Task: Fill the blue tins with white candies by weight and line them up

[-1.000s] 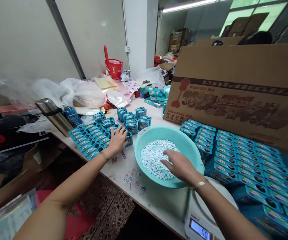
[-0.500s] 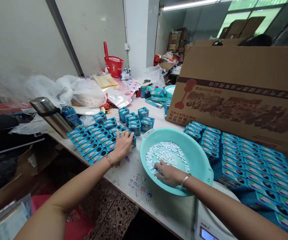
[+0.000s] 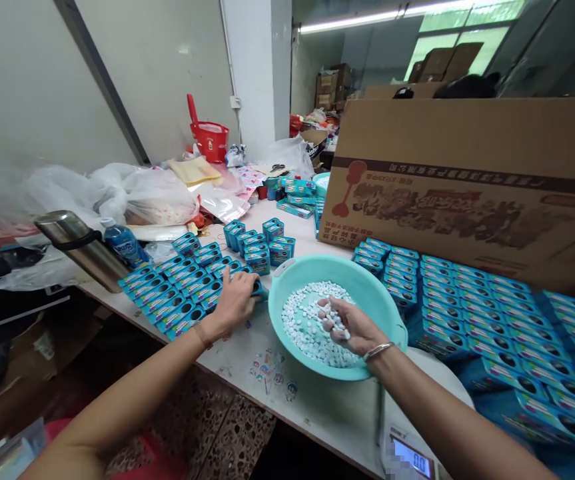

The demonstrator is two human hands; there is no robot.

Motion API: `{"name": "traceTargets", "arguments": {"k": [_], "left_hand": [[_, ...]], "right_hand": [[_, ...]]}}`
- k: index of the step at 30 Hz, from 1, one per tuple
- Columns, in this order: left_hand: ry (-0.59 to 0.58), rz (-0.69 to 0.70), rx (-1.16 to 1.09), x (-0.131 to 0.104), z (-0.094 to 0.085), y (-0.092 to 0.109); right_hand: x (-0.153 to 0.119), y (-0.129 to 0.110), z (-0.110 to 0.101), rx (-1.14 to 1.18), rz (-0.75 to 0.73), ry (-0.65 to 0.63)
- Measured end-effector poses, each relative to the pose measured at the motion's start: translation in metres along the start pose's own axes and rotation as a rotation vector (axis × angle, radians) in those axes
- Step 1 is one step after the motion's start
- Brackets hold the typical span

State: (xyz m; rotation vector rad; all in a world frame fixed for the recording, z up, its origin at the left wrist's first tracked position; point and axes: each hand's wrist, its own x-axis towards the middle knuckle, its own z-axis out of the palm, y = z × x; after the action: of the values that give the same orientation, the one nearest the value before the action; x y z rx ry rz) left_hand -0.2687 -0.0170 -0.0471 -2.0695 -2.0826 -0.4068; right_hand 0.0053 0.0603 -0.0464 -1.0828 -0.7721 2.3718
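My right hand point(image 3: 360, 327) is turned palm up over a turquoise plastic basin point(image 3: 387, 300), its curled fingers cupping a small heap of white candy-like tablets point(image 3: 336, 321). Many more loose tablets point(image 3: 312, 340) are spread over the basin's floor. Left of the basin, my left hand point(image 3: 234, 300) grips a small blue box point(image 3: 261, 289) that pokes out beyond its fingertips; most of that box is hidden. Beside this hand stand rows of similar printed blue boxes point(image 3: 167, 293) with dark round tops, and a looser group of blue boxes point(image 3: 257, 257) lies just behind.
A digital scale point(image 3: 407, 460) reading 0.0 sits under the basin's right side. Dense rows of blue boxes point(image 3: 497, 320) fill the right, before a large cardboard carton point(image 3: 457, 167). At left are a steel thermos point(image 3: 82, 250), a blue bottle point(image 3: 124, 243) and plastic bags point(image 3: 132, 193).
My right hand has turned from palm down among the tablets to palm up, lifting a handful. My left hand has closed on a blue box. The view has shifted slightly right.
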Motion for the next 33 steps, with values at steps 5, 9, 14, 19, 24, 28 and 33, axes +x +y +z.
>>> {"name": "traceTargets", "arguments": {"k": [5,9,14,19,24,28,33], "left_hand": [[0.283,-0.044,-0.287,0.002,-0.056,0.007],[0.345,-0.022,-0.543,0.009,-0.095,0.039],[0.185,0.168,-0.801,0.024,-0.101,0.121],[-0.035,0.505,-0.891,0.035,-0.059,0.230],[-0.263,0.751,-0.562,0.042,0.004,0.309],[-0.355,0.756,-0.390,0.043,0.022,0.331],[-0.085,0.644,-0.494,0.033,-0.007,0.299]], "right_hand": [[0.002,0.007,0.011,0.326,-0.066,0.063],[-0.013,0.009,0.020,0.507,-0.129,0.048],[-0.084,0.012,-0.020,0.614,-0.398,-0.019],[-0.173,0.034,-0.097,0.616,-0.792,0.069],[-0.223,0.065,-0.150,0.671,-0.929,0.252],[-0.238,0.077,-0.170,0.674,-0.929,0.270],[-0.239,0.078,-0.176,0.842,-0.895,0.211]]}}
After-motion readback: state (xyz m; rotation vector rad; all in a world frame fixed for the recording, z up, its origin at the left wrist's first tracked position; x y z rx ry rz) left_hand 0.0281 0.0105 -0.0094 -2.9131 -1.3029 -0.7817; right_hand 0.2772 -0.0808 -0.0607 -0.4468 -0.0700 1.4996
